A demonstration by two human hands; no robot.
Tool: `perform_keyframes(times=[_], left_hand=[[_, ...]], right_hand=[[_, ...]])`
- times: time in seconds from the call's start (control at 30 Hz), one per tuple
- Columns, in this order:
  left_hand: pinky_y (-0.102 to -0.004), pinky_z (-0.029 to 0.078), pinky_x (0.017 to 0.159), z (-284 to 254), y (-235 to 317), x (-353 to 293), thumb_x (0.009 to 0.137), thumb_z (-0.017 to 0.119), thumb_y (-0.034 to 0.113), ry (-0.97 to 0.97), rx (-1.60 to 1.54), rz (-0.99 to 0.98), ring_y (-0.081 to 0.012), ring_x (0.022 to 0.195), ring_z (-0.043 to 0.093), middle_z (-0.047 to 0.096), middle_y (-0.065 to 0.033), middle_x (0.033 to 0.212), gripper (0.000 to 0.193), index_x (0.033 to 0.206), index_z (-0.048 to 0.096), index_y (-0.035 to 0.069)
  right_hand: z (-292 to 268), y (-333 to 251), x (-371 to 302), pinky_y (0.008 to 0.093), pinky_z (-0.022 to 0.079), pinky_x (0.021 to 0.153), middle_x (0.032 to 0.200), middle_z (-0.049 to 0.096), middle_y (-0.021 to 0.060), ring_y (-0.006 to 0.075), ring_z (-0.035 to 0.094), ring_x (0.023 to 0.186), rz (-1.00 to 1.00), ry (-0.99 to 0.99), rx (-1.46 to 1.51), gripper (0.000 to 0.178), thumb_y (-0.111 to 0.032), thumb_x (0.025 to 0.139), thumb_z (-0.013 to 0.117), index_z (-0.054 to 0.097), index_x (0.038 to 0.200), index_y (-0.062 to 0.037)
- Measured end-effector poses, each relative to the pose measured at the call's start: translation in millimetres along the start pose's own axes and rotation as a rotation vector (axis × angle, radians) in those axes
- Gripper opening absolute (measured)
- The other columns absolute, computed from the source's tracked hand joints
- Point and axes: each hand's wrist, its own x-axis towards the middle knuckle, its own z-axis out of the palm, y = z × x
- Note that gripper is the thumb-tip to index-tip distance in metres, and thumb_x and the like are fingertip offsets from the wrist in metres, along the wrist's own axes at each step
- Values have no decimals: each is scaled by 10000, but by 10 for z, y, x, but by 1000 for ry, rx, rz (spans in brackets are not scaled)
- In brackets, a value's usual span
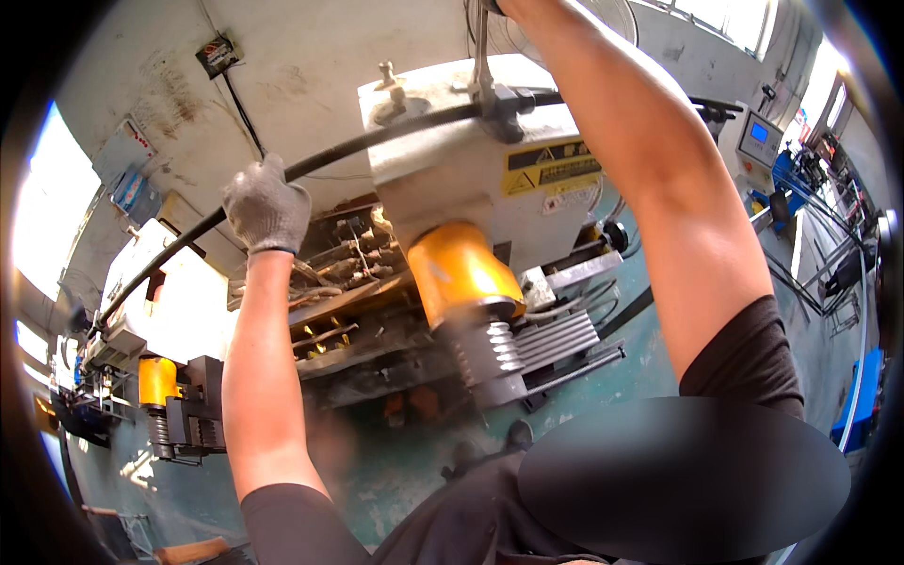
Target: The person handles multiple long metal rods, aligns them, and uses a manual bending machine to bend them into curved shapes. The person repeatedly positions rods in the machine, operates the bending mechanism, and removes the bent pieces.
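A long black bar (377, 138) runs from the lower left up across the machine's top and behind my right arm. My left hand (268, 207), in a grey knit glove, is closed around it left of the machine. The top edge of the picture cuts off most of my gloved right hand (492, 6). A steel wrench-like tool (482, 66) reaches down from that hand, its lower end at a dark fitting (503, 118) on the bar. Below is the pale machine housing (443, 179) with a yellow cylinder (463, 268) and a coil spring (485, 353).
Under the bar, a cluttered shelf (348, 330) holds metal parts. To the left stands another machine with a yellow cylinder (157, 381). A control panel (759, 137) with a lit screen is on the right, near racks of metal bars. The floor (395, 471) is green.
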Motion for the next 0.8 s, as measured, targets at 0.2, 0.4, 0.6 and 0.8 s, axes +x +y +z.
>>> perform_keyframes(times=[0.2,0.4,0.6,0.8], left_hand=[[-465,491,788,32,-90,-56,712,651,99,88,35,23,-324,815,669,664,-88,786,110,819,639,120],[-471,473,783,26,-145,-107,699,636,87,92,40,17,-315,806,663,657,-84,774,105,797,626,123],[-470,466,790,28,-69,-19,695,626,83,76,-25,-6,-317,808,662,659,-86,774,89,774,623,126],[-471,465,775,82,-102,-60,694,624,79,111,11,17,-322,798,655,648,-80,763,94,772,617,129]], right_hand=[[461,-213,587,352,513,676,915,635,101,240,652,813,-235,-104,-470,132,-62,988,557,628,1099,-65],[415,-662,-29,409,529,653,846,662,135,267,687,763,-690,-73,-612,132,-24,962,561,622,1077,-49],[718,-204,-791,415,540,766,844,733,156,324,668,736,-156,-933,-295,404,-472,1031,604,755,1064,-99],[660,-204,-807,437,532,943,1107,749,169,307,696,1068,-15,-1225,-527,497,-482,937,730,697,1247,-96]])
